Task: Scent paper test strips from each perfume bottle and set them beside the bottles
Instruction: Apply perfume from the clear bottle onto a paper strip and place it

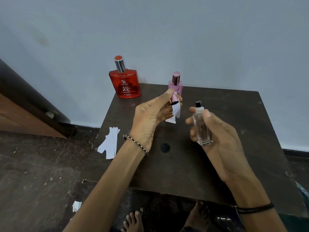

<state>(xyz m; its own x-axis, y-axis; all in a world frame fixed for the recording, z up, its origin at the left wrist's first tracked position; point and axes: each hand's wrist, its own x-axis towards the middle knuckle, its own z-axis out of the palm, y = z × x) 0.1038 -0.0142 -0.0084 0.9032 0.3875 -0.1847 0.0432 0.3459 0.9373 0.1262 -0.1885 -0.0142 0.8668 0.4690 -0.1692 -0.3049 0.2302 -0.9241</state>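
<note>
On the red bottle I read "Ramsons" and "RED ZX", on the pink bottle only "GZ".

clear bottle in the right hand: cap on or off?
Off. The clear bottle in the right hand shows its bare black spray nozzle; the left hand pinches a pink cap and a paper strip.

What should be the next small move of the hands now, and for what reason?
Probably the right hand should press the black spray head of the clear bottle, aimed at the paper strip. The bottle is uncapped and held upright, and the left hand pinches the strip, together with a pink cap, close beside the spray head.
</note>
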